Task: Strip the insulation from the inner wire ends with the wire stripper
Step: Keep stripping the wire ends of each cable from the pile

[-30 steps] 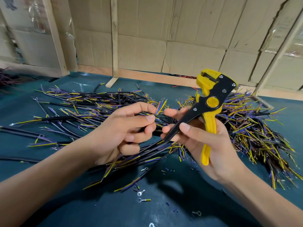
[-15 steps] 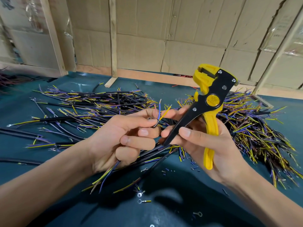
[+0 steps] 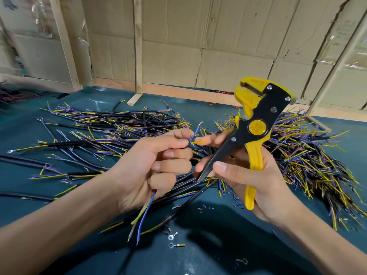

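1. Cable (image 3: 158, 192): short black-sheathed piece held in the air above table centre. Its blue inner wire (image 3: 195, 131), bare copper at tip, and yellow inner wire (image 3: 199, 142) fan out at upper end; lower end's wires (image 3: 142, 213) hang below the fist.
2. Left hand (image 3: 151, 165): fingers curled round cable, thumb & forefinger pinching it just below the fanned wires.
3. Right hand (image 3: 256, 175): fingers & thumb wrapped round handles of wire stripper (image 3: 256, 124); its forefinger tip touches the yellow wire.
4. Stripper: yellow/black, head up & tilted right, just right of the wire ends, apart from them.
5. Surroundings: green table (image 3: 198, 255) w/ piles of cut cables (image 3: 119, 126) left & right (image 3: 309, 155); ring terminals (image 3: 170, 237) & insulation bits near front; cardboard wall (image 3: 178, 46) behind.
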